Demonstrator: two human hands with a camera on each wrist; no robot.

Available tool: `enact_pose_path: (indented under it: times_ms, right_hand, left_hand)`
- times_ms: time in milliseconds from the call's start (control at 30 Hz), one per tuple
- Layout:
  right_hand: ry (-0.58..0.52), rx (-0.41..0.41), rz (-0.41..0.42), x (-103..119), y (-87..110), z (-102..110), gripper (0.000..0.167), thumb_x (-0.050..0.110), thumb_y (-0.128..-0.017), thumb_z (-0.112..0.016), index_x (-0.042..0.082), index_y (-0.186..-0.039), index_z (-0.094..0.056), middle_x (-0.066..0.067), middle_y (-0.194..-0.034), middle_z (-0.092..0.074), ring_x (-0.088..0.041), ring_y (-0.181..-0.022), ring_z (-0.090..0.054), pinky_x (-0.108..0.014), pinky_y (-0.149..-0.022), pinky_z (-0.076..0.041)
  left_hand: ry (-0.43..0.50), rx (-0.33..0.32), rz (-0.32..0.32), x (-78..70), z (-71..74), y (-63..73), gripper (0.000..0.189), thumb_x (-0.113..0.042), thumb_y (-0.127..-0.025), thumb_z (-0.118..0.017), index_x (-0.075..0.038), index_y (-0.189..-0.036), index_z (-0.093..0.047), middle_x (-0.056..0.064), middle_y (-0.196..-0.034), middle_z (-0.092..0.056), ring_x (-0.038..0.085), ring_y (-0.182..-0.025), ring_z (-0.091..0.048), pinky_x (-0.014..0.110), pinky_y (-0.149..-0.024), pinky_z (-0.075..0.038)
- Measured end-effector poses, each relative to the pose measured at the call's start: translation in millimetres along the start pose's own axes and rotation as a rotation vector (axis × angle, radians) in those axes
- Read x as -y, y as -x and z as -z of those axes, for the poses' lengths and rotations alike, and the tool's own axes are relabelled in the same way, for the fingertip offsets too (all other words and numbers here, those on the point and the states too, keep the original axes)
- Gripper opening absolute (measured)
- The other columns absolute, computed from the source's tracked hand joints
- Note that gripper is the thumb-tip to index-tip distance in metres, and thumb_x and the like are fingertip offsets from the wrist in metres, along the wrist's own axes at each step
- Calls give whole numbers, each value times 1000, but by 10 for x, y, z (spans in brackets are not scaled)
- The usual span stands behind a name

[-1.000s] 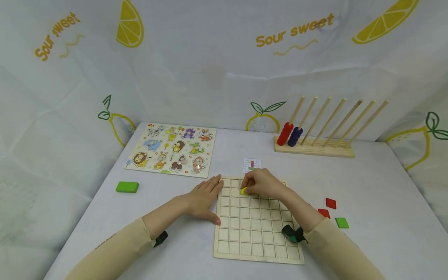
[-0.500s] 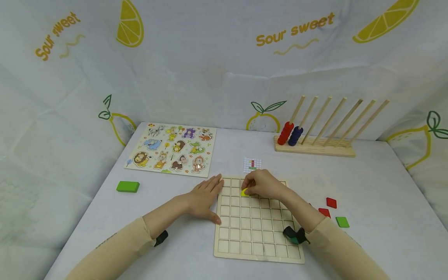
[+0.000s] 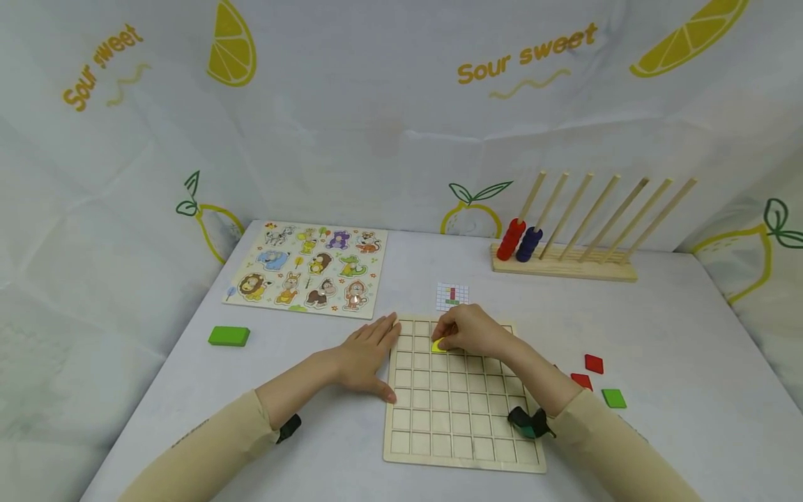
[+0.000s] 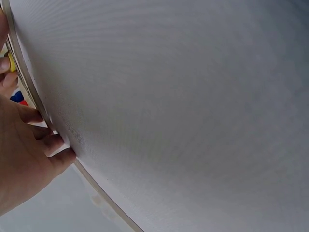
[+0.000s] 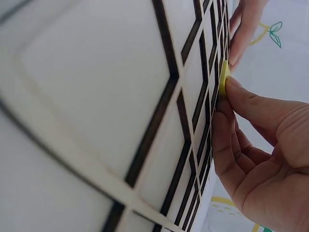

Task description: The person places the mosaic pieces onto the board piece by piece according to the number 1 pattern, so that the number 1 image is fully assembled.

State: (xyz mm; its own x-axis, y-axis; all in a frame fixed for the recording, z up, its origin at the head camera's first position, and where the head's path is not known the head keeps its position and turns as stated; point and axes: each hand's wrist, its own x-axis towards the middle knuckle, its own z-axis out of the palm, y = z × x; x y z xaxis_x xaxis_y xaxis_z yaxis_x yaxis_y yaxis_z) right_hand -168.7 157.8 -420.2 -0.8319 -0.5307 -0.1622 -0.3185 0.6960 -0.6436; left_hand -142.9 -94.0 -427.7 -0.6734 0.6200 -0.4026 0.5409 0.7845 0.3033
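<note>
The right hand pinches the yellow tile near the far edge of the grid board, where a tilted release could seat it crooked, while the left hand, extended and grasping nothing, touches the left edge, where slack pressure could allow slippage.

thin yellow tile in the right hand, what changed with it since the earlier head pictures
The thin yellow tile seems to have settled slightly flatter onto the pale wooden grid board; the right hand still pinches it. Nothing was grasped or let go. The left hand stays at the board's left edge; the small green square tile hasn't moved.
</note>
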Motion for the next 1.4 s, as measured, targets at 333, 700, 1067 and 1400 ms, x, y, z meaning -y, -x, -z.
enact_pose_path:
  times_ms: [333,700,1067,1400]
  right_hand:
    - [26,-30,18,-5,-6,-21,8,10,-82,-78,15,-88,-76,4,-71,-65,-7,-67,-52,-22,-62,-45]
    - [-2,-91,4,-22,86,213,16,14,-88,-73,10,-104,-74,-1,-85,-68,-11,-71,-57,-23,-64,-48]
    - [53,-121,-43,-187,261,465,20,11,-89,-70,8,-109,-72,-3,-91,-69,-13,-79,-61,-26,-69,-49]
    - [83,-150,-127,-464,546,686,22,11,-90,-69,9,-111,-71,-4,-93,-69,-15,-83,-60,-25,-68,-48]
  left_hand:
    - [13,5,2,-11,14,14,123,-66,-76,-71,-6,-160,-5,12,-169,7,31,-158,0,51,-128,-12]
    - [6,7,4,-16,16,21,123,-67,-75,-72,-6,-159,-5,12,-169,7,31,-158,0,52,-127,-13]
    - [12,-1,4,-3,10,14,123,-67,-75,-72,-7,-160,-6,12,-169,6,31,-158,0,51,-128,-12]
    - [4,-3,-9,4,-3,12,123,-66,-75,-71,-6,-159,-5,12,-169,7,31,-158,1,51,-128,-11]
